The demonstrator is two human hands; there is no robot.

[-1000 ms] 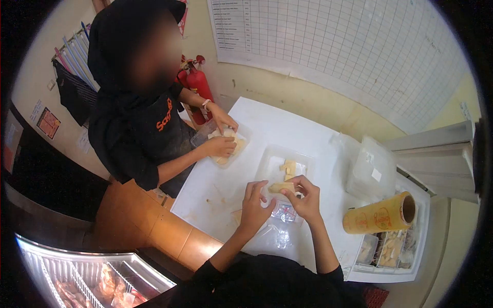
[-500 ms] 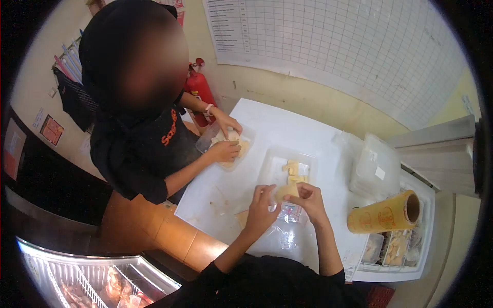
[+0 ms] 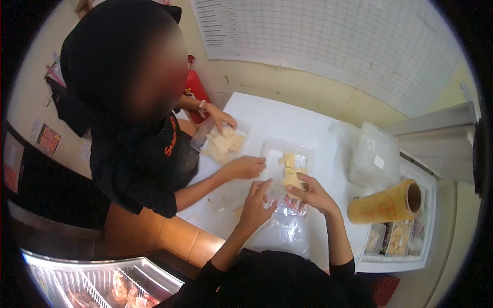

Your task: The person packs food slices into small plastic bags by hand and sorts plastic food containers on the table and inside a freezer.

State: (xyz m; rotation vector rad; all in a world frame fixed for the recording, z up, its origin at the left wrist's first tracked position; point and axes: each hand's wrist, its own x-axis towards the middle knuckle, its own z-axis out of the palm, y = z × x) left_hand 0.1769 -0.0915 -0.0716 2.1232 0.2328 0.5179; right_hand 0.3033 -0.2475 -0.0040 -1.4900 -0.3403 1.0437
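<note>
My right hand (image 3: 315, 195) is closed on a pale yellow flat piece (image 3: 293, 180), pinched between thumb and fingers over the near end of a clear plastic container (image 3: 269, 160). More yellow pieces (image 3: 289, 158) lie in a row inside that container, partly overlapping. To its lower left, my left hand (image 3: 254, 209) holds nothing, its fingers curved and spread apart. A clear plastic bag (image 3: 285, 228) lies on the white table below and between my hands. Whether the piece in my right hand is folded is too small to tell.
A co-worker at the left rests one hand on a container of yellow sheets (image 3: 224, 143); their other hand (image 3: 249, 167) reaches near my left hand. A film roll (image 3: 382, 203), stacked clear lids or tubs (image 3: 374, 156) and an open-topped freezer (image 3: 421, 246) stand right.
My left hand has come off the yellow piece, and my right hand keeps it near the row in the container. The co-worker's nearer hand has left their tub and moved toward mine.
</note>
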